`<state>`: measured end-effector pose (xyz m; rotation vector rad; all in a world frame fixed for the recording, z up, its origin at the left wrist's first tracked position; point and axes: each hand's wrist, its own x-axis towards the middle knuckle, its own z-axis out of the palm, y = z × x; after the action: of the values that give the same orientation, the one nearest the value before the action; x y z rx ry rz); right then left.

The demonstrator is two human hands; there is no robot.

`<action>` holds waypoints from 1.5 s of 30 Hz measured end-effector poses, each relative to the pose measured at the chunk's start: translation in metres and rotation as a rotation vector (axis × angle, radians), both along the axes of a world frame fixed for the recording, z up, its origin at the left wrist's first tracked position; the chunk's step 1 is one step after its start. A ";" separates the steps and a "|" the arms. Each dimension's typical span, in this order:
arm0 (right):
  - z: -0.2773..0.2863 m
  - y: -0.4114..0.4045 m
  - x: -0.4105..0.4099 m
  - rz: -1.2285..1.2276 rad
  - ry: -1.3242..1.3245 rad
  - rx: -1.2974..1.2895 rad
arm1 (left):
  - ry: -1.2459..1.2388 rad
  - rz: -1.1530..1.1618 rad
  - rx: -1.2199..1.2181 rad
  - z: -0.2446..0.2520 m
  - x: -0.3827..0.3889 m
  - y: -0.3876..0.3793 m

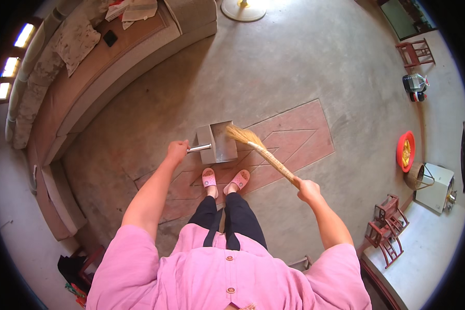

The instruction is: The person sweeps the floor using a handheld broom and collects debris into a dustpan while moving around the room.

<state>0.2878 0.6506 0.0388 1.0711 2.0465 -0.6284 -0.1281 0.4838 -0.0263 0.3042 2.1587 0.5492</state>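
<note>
My left hand point(177, 151) is closed around the metal handle of a dustpan point(225, 145), whose open pan faces right in front of my feet. My right hand point(308, 190) grips the lower end of a straw broom point(273, 161). The broom's yellow bristles point(242, 135) reach the dustpan's right edge and overlap its upper right corner in this view. Some dust or dirt appears inside the pan, though what it is cannot be told. Pink slippers point(240, 179) are on my feet, just below the pan.
A long sofa point(85, 81) curves along the left, with a cushion point(77, 42) and a dark phone-like object point(110, 38) on it. A round stand base point(243, 11) is at the top. On the right are a red basin point(401, 151), a basket point(414, 175) and small wooden chairs point(414, 53).
</note>
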 end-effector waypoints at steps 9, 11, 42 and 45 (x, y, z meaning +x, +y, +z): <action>-0.019 -0.028 -0.006 -0.220 -0.101 0.002 | 0.000 -0.049 0.027 -0.006 0.001 0.003; -0.021 -0.044 -0.010 -0.213 -0.147 -0.018 | -0.032 -0.039 0.006 0.004 0.002 0.006; -0.025 -0.089 -0.007 -1.269 0.386 -0.509 | -0.149 0.332 0.409 0.020 0.027 -0.062; -0.032 -0.065 -0.015 -1.083 0.363 -0.443 | -0.142 0.362 0.394 0.020 0.024 -0.069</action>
<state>0.2728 0.5860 0.0071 1.8285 1.3132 -1.8115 -0.1040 0.4152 -0.0059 0.0781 1.9656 1.1720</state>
